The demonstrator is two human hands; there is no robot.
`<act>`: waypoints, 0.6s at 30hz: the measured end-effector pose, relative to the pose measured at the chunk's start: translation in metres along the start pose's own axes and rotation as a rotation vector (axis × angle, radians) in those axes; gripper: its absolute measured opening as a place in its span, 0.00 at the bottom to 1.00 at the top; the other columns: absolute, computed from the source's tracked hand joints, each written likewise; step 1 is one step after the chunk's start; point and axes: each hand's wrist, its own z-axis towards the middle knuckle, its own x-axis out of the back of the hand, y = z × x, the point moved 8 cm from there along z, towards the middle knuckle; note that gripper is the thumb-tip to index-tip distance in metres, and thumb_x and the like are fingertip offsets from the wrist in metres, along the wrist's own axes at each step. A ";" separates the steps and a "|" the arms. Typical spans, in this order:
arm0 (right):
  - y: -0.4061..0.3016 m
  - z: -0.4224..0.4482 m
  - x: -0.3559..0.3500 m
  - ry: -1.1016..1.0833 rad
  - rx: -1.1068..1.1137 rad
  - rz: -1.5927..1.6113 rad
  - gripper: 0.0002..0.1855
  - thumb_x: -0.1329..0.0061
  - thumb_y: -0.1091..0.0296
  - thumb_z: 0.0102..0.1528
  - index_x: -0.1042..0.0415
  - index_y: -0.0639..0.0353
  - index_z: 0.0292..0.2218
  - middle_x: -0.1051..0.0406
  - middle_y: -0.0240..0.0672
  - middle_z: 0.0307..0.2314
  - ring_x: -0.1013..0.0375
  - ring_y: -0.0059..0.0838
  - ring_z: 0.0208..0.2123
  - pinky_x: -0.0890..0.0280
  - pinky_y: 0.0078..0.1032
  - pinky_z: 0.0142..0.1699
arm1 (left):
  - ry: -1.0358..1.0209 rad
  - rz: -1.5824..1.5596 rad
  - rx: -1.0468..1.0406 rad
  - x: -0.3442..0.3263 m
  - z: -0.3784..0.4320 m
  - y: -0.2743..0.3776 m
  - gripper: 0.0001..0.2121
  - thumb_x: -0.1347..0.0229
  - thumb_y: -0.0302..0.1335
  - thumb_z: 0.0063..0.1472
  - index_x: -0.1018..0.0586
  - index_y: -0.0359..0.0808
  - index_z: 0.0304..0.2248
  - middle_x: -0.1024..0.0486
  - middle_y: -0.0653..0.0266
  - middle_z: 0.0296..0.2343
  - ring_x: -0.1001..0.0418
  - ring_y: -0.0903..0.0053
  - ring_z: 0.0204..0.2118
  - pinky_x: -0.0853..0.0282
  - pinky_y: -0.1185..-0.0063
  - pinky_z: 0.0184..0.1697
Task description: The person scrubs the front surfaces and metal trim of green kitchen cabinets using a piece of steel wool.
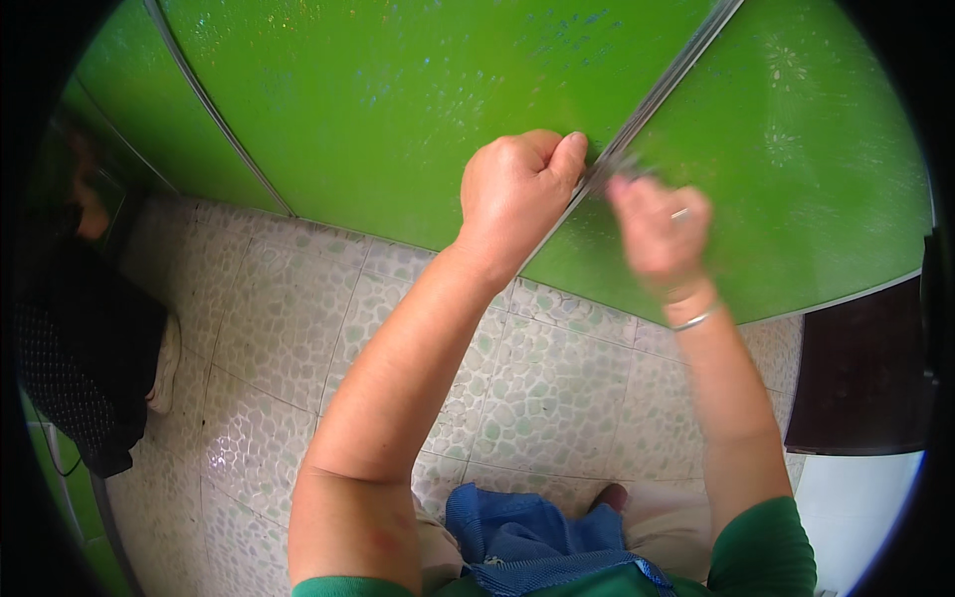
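Note:
Glossy green cabinet panels (388, 127) stand before me, divided by a metal trim strip (664, 82). My left hand (522, 175) is curled into a fist against the strip, its thumb lying over the forefinger. Whether something is inside that fist is hidden. Just right of the strip, my right hand (664, 224) is blurred by motion, fingers bent, with a ring on one finger and a bracelet at the wrist. A small grey object (627, 160) shows at its fingertips, close to the strip; the blur hides what it is.
Pebble-patterned floor tiles (552, 388) lie below the panels. At left is a person in dark clothing (82, 358), with a light shoe (164, 366). A dark brown panel (858, 373) and a white surface (850, 507) stand at right. My blue apron (530, 522) hangs below.

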 end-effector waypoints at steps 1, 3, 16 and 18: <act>-0.022 -0.017 -0.019 -0.143 0.046 0.016 0.12 0.50 0.72 0.41 0.28 0.58 0.33 0.34 0.28 0.27 0.38 0.20 0.24 0.46 0.22 0.35 | -0.004 0.002 -0.019 0.000 0.001 0.002 0.14 0.48 0.34 0.54 0.24 0.30 0.20 0.28 0.66 0.14 0.33 0.85 0.16 0.38 0.85 0.20; -0.063 -0.044 -0.053 -0.196 0.046 0.133 0.09 0.53 0.71 0.41 0.29 0.55 0.29 0.35 0.25 0.26 0.39 0.16 0.23 0.47 0.22 0.35 | -0.024 0.012 -0.056 -0.003 0.002 0.003 0.14 0.47 0.35 0.53 0.24 0.30 0.20 0.29 0.65 0.13 0.33 0.86 0.16 0.38 0.84 0.20; -0.049 -0.056 -0.045 -0.268 -0.003 0.140 0.04 0.54 0.70 0.42 0.30 0.49 0.25 0.37 0.25 0.26 0.39 0.20 0.26 0.48 0.23 0.33 | 0.078 0.492 -0.228 -0.007 0.000 0.032 0.16 0.45 0.40 0.48 0.26 0.37 0.14 0.33 0.61 0.09 0.35 0.67 0.12 0.42 0.75 0.15; -0.028 -0.049 -0.029 -0.222 -0.102 0.097 0.07 0.53 0.70 0.43 0.31 0.51 0.29 0.36 0.25 0.28 0.39 0.20 0.26 0.47 0.23 0.32 | 0.073 0.476 -0.236 -0.010 0.001 0.033 0.16 0.45 0.40 0.49 0.27 0.36 0.13 0.34 0.61 0.08 0.36 0.67 0.12 0.42 0.74 0.15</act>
